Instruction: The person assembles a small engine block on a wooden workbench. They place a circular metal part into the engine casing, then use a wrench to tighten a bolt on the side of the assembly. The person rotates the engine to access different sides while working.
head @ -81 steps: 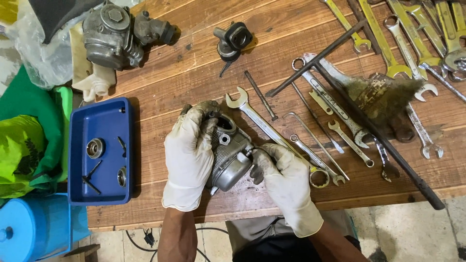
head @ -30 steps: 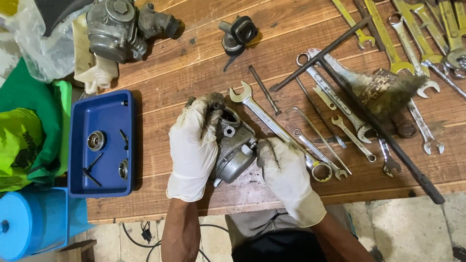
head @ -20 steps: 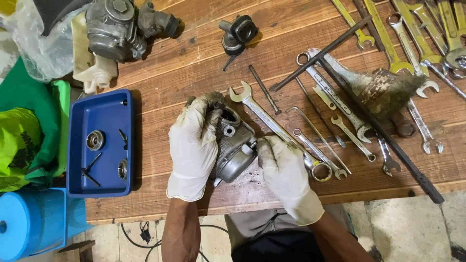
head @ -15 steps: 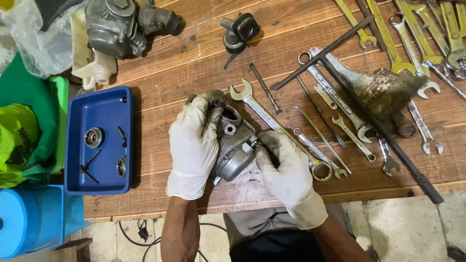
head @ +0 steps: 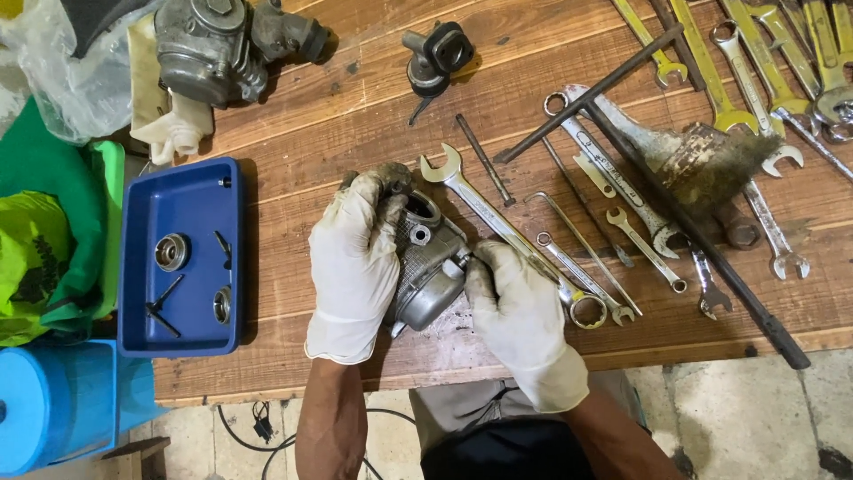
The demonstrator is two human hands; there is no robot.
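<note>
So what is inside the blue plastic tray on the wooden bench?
The blue plastic tray holds two round metal parts and dark small pieces. Nothing covers it.

Grey cast-metal carburetor body (head: pixel 428 271), dull and grimy, with round ports on its upper face. Tilted on the wooden workbench (head: pixel 355 116) near the front edge, partly hidden on both sides.

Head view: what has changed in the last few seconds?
Little. The right hand slid up the metal housing, fingertips now at its upper right edge. The left hand keeps its grip on the left side. Wrenches and blue tray lie unchanged.
</note>
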